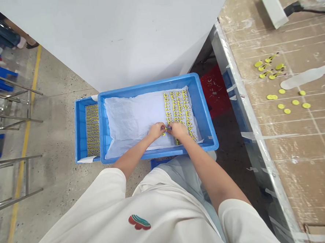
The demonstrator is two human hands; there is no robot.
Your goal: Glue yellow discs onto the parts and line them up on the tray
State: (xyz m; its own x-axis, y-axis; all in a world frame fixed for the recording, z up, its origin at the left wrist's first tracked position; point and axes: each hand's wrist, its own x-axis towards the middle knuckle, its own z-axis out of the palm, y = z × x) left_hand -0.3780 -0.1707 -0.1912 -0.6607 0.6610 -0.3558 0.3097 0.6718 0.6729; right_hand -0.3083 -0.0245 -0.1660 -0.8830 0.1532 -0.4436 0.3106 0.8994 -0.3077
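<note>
A blue plastic bin (149, 86) lined with a white cloth (134, 116) lies in front of me. Rows of small yellow-and-dark parts (180, 104) cover the cloth's right side. My left hand (156, 130) is closed in a pinch on a small yellow part (165, 129), just left of the rows. Close beside it, my right hand (179, 130) also pinches, with its fingertips at the same part. Their fingers hide most of it. Another bit of yellow shows just below the left fingertips.
Left of the bin, a second blue bin (80, 132) holds dense rows of similar parts. On the right, a cardboard-covered table (298, 139) carries loose yellow discs (295, 102) and a white box (273, 6) with a cable. Metal racks (9, 96) stand at the far left. A white panel (135, 35) rises beyond the bin.
</note>
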